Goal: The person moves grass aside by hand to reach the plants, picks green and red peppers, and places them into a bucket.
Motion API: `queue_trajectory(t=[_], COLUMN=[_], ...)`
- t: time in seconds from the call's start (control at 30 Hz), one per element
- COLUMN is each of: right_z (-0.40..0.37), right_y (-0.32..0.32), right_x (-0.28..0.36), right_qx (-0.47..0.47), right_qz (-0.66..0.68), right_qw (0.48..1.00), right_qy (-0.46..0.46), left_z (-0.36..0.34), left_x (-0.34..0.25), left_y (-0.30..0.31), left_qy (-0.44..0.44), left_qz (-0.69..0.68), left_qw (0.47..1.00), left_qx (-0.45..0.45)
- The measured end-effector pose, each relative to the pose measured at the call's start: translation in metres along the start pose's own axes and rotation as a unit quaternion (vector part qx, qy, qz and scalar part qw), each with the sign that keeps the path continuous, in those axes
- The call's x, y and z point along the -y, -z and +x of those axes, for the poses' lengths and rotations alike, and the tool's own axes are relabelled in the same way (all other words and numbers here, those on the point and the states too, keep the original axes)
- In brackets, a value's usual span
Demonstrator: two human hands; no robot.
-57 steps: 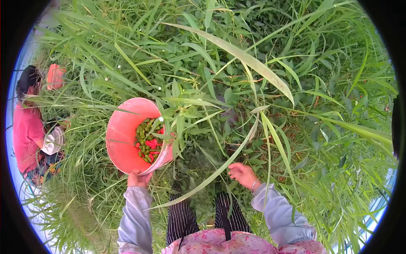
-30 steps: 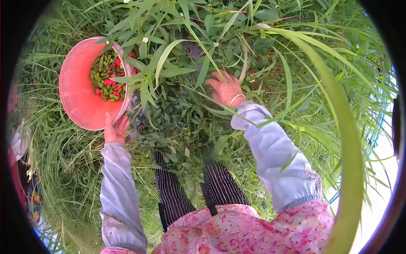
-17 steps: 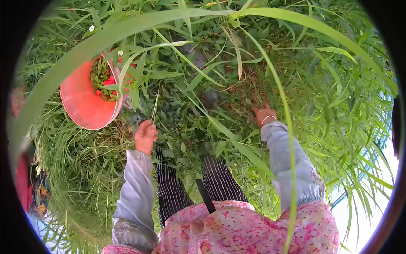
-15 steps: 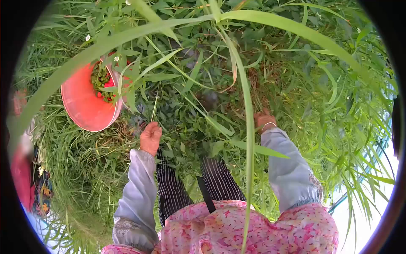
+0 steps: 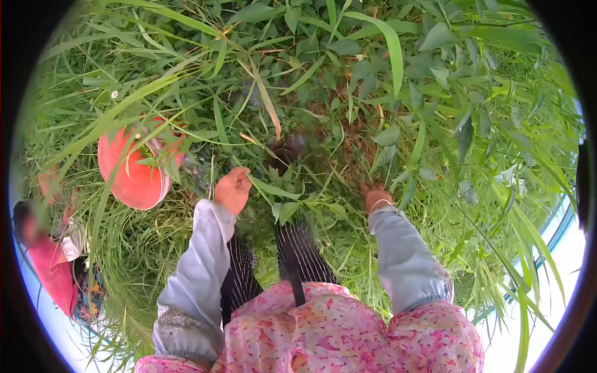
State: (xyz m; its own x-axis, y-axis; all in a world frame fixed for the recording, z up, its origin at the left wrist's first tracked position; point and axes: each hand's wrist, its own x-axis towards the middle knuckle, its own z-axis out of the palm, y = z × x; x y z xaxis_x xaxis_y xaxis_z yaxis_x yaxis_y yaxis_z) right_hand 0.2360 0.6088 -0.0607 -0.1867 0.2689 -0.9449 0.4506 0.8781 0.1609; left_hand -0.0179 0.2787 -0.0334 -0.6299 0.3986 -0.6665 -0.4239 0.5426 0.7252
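Note:
My left hand (image 5: 232,190) is closed in front of the leafy plants, its fingers curled together. A thin pale stalk (image 5: 212,171) stands just beside it; whether the fingers grip it or something else does not show. On the right, my right hand (image 5: 375,198), with a bangle at the wrist, reaches into the low greenery. Its fingertips are partly lost among the leaves and dry brown grass (image 5: 354,140). Left of my left hand, a red-orange bucket (image 5: 127,171) leans in the grass. Leaves cover most of its mouth, and a little green shows inside.
Long grass blades (image 5: 140,96) arch across the view, some over the bucket. Another person in a pink top (image 5: 53,273) is low at the far left. My striped trouser legs (image 5: 301,252) stand among the plants. A blue-edged pale strip lies at the right.
My left hand has moved slightly up and right, and the stalk is now at its left side. My right hand has shifted left and down. The big blade across the view has gone.

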Motion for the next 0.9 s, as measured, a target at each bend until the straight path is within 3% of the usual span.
queue_trajectory(t=[0.13, 0.2, 0.27, 0.3, 0.33, 0.37, 0.43, 0.53, 0.57, 0.63, 0.7, 0.73, 0.8, 0.87, 0.9], right_z=[0.003, 0.007, 0.009, -0.019, -0.034, -0.028, -0.024, -0.02, -0.022, -0.026, -0.018, -0.016, -0.016, -0.013, -0.008], right_y=[-0.024, -0.036, -0.049, -0.003, 0.026, 0.024, 0.023, 0.012, 0.018, 0.003, -0.011, -0.018, -0.027, -0.029, -0.037], right_x=[-0.006, -0.013, -0.017, 0.001, 0.014, 0.012, 0.01, 0.011, 0.012, 0.009, 0.004, 0.004, 0.008, 0.014, 0.017], right_qx=[0.001, -0.013, -0.016, 0.021, 0.057, 0.081, 0.072, 0.035, 0.02, -0.057, -0.099, -0.114, -0.144, -0.163, -0.207], right_qz=[0.18, 0.138, 0.115, 0.037, -0.042, -0.029, -0.029, 0.013, 0.029, 0.067, 0.09, 0.094, 0.128, 0.167, 0.166], right_qw=[0.982, 0.989, 0.993, 0.999, 0.997, 0.996, 0.997, 0.999, 0.999, 0.996, 0.991, 0.989, 0.981, 0.972, 0.964], right_qy=[-0.051, -0.045, -0.031, -0.014, 0.002, -0.004, -0.003, 0.002, 0.003, 0.005, -0.007, -0.005, -0.007, -0.015, -0.009], left_z=[0.023, 0.032, 0.043, 0.051, 0.059, 0.067, 0.088, 0.129, 0.142, 0.16, 0.162, 0.165, 0.166, 0.17, 0.17], left_x=[-0.045, -0.091, -0.107, -0.111, -0.112, -0.111, -0.107, -0.069, -0.057, -0.023, -0.034, -0.011, 0.033, 0.054, 0.058], left_y=[-0.026, -0.045, -0.059, -0.064, -0.067, -0.067, -0.067, -0.071, -0.075, -0.101, -0.124, -0.145, -0.176, -0.192, -0.198], left_qy=[-0.046, -0.056, -0.117, -0.129, -0.14, -0.146, -0.165, -0.158, -0.148, -0.307, -0.136, -0.248, -0.444, -0.222, -0.131], left_qz=[0.199, 0.235, 0.181, 0.229, 0.277, 0.309, 0.374, 0.501, 0.494, 0.671, 0.505, 0.621, 0.769, 0.615, 0.496], left_qw=[0.978, 0.968, 0.973, 0.962, 0.948, 0.937, 0.907, 0.83, 0.826, 0.586, 0.798, 0.668, 0.325, 0.655, 0.78], left_qx=[0.032, 0.072, 0.082, 0.073, 0.066, 0.073, 0.096, 0.189, 0.229, 0.335, 0.3, 0.325, 0.326, 0.379, 0.358])
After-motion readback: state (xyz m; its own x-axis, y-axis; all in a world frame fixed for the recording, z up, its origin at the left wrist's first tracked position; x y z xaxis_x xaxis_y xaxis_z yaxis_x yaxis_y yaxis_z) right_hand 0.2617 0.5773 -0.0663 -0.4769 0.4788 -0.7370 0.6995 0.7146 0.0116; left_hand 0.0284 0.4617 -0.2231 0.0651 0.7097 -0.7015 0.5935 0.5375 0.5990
